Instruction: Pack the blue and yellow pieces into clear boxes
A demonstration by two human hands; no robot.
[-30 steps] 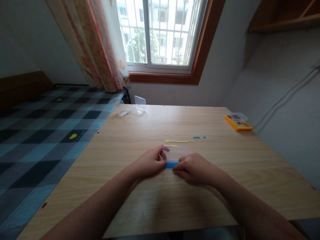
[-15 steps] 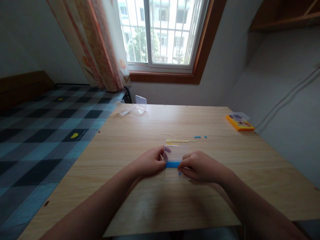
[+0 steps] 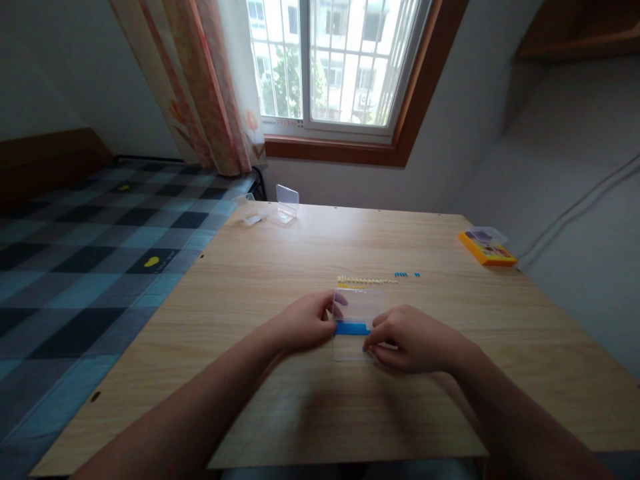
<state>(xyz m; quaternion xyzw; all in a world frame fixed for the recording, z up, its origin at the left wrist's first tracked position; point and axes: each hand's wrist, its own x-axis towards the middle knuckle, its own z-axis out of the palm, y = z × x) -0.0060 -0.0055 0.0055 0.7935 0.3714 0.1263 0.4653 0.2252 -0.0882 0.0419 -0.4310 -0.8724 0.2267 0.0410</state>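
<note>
A clear plastic case lies on the wooden table in front of me, with a row of small blue pieces running across its middle. My left hand grips its left edge, thumb by the end of the blue row and fingertips seen through the plastic. At the right side, my right hand has thumb and forefinger pinched on a small blue piece, just below the row. Only a bit of that piece shows. Beyond the case lie rows of tiny cream-coloured pieces and yellow pieces.
A few more blue pieces lie right of the cream row. Open clear plastic boxes stand at the table's far left corner. An orange box with a clear lid sits at the right edge. A bed adjoins the left side.
My right hand has moved off the blue row, slightly down and right, to the small blue piece below it. My left hand keeps its hold. The whole view has shifted slightly.
</note>
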